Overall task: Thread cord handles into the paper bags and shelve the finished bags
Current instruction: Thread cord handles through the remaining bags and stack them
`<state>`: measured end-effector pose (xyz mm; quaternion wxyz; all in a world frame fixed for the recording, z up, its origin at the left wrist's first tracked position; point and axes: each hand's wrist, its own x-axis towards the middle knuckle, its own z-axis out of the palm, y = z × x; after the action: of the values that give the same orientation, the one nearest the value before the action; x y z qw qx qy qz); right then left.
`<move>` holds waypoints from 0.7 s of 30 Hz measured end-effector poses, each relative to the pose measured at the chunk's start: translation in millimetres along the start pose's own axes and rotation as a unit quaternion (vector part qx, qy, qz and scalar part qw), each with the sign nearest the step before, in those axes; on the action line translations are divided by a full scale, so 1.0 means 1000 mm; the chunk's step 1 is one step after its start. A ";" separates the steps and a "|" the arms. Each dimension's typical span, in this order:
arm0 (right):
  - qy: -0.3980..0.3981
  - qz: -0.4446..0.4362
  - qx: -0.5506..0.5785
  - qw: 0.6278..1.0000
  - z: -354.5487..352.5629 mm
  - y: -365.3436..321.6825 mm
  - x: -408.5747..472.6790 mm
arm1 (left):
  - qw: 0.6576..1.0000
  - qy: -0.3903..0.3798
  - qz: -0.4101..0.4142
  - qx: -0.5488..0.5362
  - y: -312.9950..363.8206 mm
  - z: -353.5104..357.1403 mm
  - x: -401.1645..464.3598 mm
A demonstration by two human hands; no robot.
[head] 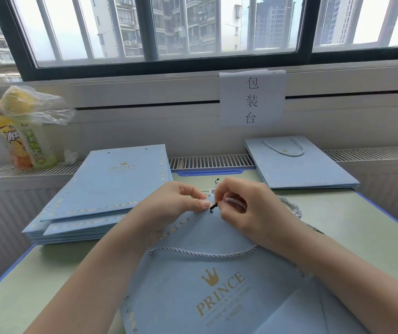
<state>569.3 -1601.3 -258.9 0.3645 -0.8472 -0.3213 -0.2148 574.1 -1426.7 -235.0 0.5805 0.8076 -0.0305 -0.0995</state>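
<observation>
The blue "PRINCE" paper bag (217, 273) lies flat on the table (352, 225) before me. My left hand (178, 201) pinches its top edge by the hole, while my right hand (248, 206) pinches the cord (235, 201) by its black tip. Left sits a stack of unthreaded bags (101, 196); the wall sign (252, 98) reads 包装台.

A packing station, and the paper sign (251, 98) taped under the window (159, 27) says so in Chinese: "包装台", packing table. Here's a green worktable (352, 239) with a blue rim, a stack of flat light-blue "PRINCE" paper bags (106, 191) on the left, finished bags with cord handles (297, 165) on the right. Barred panes look onto high-rise apartment blocks; drink bottles (29, 138) sit on the radiator grille (212, 161).
</observation>
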 end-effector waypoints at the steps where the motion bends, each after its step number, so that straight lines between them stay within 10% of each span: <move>1: -0.004 0.004 0.002 1.000 -0.001 0.000 0.000 | 1.000 0.002 0.001 0.000 0.000 0.000 0.000; 21: -0.021 0.054 0.049 0.997 -0.003 0.000 -0.001 | 0.999 0.019 0.016 0.020 -0.003 0.000 0.002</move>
<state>568.5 -1603.8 -258.0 0.4104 -0.8487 -0.2924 -0.1607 575.7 -1425.9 -238.1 0.5664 0.8201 -0.0345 -0.0742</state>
